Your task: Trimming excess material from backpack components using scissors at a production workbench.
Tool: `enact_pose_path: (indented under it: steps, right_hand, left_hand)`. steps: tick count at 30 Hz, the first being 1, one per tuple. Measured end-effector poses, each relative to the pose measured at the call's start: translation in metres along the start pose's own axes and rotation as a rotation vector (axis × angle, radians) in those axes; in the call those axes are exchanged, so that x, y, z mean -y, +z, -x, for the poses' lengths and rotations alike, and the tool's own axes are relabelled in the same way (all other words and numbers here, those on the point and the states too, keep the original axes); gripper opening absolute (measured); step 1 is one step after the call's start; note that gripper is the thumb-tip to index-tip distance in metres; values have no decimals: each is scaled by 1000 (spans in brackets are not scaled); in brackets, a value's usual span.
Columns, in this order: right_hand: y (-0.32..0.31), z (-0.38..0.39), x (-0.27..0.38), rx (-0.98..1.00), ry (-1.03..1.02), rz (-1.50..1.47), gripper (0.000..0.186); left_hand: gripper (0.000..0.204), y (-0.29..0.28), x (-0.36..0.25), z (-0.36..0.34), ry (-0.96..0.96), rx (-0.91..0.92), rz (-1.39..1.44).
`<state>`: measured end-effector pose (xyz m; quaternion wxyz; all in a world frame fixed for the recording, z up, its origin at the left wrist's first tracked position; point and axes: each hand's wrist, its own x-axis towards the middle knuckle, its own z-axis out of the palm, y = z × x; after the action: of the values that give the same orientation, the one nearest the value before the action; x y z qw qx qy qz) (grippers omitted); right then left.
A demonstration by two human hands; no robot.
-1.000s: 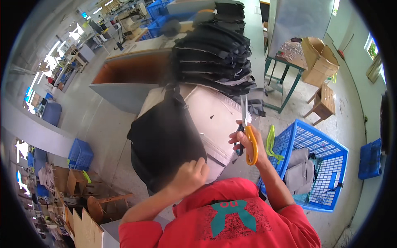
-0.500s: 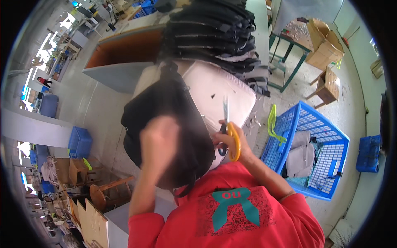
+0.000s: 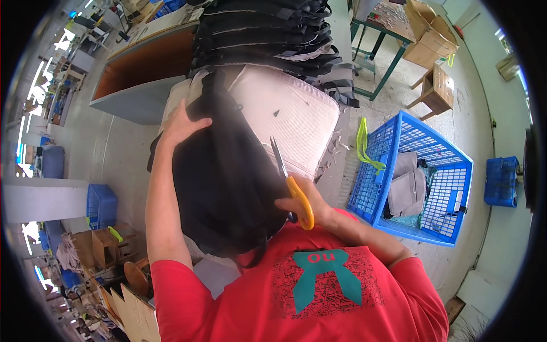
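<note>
A black backpack (image 3: 228, 188) lies in front of me, its lower end against my red shirt. My left hand (image 3: 183, 126) rests on its upper left edge, thumb stretched out and fingers apart. The scissors (image 3: 303, 200), with yellow and dark handles, are in my right hand (image 3: 307, 191) beside the backpack's right side. Their blades point away from me and look nearly closed. Under the backpack is a pale, padded mesh panel (image 3: 290, 108) with a small dark scrap (image 3: 276, 113) on it.
Several black backpacks (image 3: 262, 40) are stacked beyond the panel. A blue plastic crate (image 3: 393, 165) holding grey fabric pieces stands at right, near a wooden stool (image 3: 436, 88) and a green-framed table (image 3: 393, 65). An open-sided cabinet (image 3: 131, 102) stands at far left. Cut scraps lie by the panel.
My left hand has moved up and left across the backpack, and its fingers have spread. The scissors have shifted slightly left and tilted. The whole view has shifted a little.
</note>
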<state>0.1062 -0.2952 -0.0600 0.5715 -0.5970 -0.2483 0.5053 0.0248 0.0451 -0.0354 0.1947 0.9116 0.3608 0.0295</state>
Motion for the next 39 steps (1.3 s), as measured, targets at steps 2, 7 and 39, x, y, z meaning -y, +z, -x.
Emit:
enact_pose_path:
  steps: [2, 7, 39]
  right_hand:
    - [-7, -6, -3, -64, -258, 143, 41]
    - [-57, -19, 46, -227, -164, 35, 46]
    - [-66, 6, 39, -16, -116, 816, 68]
  left_hand:
    - [84, -10, 13, 0, -36, -114, 25]
    - [20, -52, 24, 31, -153, -228, 1012]
    - [33, -28, 60, 99, -19, -530, 1457]
